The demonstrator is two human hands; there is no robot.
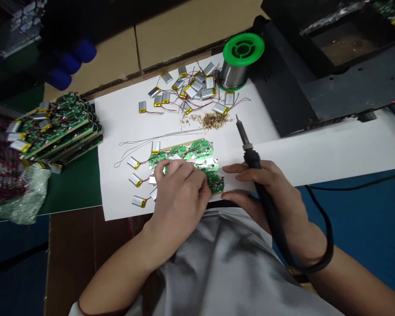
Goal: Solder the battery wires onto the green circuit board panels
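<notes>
Circuit board panel (204,151), green, one: flat on the white sheet (118,131), close to your body and the sheet's near edge; part of it lies under your left hand (181,188).

Left hand: fingers curled down onto the panel; what the tips pinch, if anything, you cannot tell from here.

Right hand (279,197): holding the soldering iron (266,197), handle across the fingers, tip pointing up and away from you; thumb and forefinger stand apart beside the panel's right edge.

Battery cells (135,180), wired: several at the panel's left side, leads running onto it. Best practice, in judgement: steady the panel with the left hand, keep cells from tugging their leads, and keep the hot end off wires and fingertips.

Clearances: far side, brown bits (213,120), a loose cell pile (197,86) and the solder spool (233,74); upper right, the black metal box (283,74). Bare sheet right of the panel gives you the easiest swing; mind the iron's cable (327,237), looped by your right wrist.
</notes>
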